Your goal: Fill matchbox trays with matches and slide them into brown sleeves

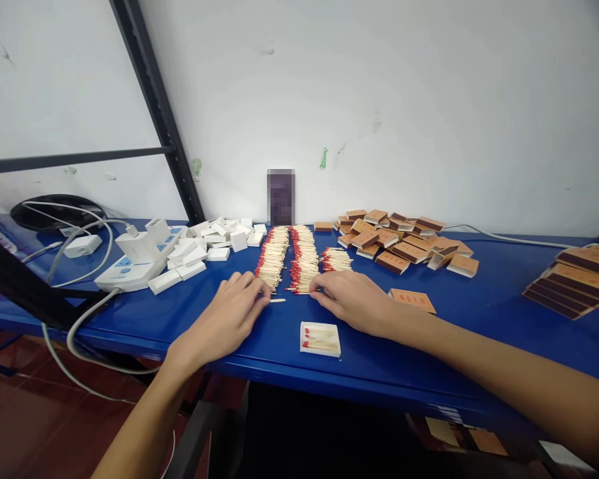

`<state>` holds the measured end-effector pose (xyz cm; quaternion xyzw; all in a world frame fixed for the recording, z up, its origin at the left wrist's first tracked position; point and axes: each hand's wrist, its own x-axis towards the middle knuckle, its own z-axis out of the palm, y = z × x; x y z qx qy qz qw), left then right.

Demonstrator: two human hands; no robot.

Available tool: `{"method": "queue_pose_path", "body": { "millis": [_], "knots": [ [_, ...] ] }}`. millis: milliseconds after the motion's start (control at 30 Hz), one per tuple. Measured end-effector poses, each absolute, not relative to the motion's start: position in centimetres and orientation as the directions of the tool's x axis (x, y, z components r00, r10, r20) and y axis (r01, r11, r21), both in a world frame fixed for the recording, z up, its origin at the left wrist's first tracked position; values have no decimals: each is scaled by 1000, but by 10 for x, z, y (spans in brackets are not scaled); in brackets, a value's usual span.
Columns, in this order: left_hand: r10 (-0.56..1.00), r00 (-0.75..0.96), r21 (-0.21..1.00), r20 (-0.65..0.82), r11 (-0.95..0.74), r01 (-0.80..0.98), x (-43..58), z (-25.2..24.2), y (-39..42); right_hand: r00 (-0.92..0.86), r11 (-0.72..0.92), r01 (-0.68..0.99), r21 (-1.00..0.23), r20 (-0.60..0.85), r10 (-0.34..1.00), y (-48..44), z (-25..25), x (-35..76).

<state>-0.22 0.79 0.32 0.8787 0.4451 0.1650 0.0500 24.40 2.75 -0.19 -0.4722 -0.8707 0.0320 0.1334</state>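
Note:
Two rows of red-tipped matches [289, 256] lie on the blue table [479, 313], with a smaller bunch of matches [337, 259] to their right. My left hand [229, 316] rests palm down at the near end of the left row, fingers curled over a single match [278, 301]. My right hand [352, 299] lies at the near end of the right row, its fingertips pinched on a few matches there. Near the front edge between my hands sits an open white matchbox tray [320, 338] with several matches in it. A brown matchbox sleeve [412, 301] lies flat by my right wrist.
A heap of white inner trays [204, 249] and a power strip with chargers [140, 256] and cables sit at the left. Brown matchbox sleeves [399, 239] are piled at the back right, with stacked ones [574, 279] at far right. A black metal frame [154, 100] leans against the white wall.

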Motion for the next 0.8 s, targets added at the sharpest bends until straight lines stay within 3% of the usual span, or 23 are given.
{"method": "queue_pose_path", "body": {
  "millis": [100,233,400,533,667,800],
  "knots": [
    [747,623,351,231,-661,663,18,14,-15,-513,543,819,-184,185,838,29,-3,244],
    [708,672,370,219,-697,614,32,16,-25,-511,534,818,-211,157,845,29,-2,248],
    [798,512,219,317,-587,779,7,2,5,-525,541,795,-276,135,840,8,17,252],
    [841,455,120,293,-504,855,-8,-5,21,-514,503,789,-353,70,855,-21,32,248],
    [837,469,48,282,-500,865,-5,-7,22,-528,503,802,-324,12,849,-26,31,246],
    [834,488,30,255,-512,859,-4,-6,23,-493,494,837,-234,66,867,0,22,250]
  ]
}}
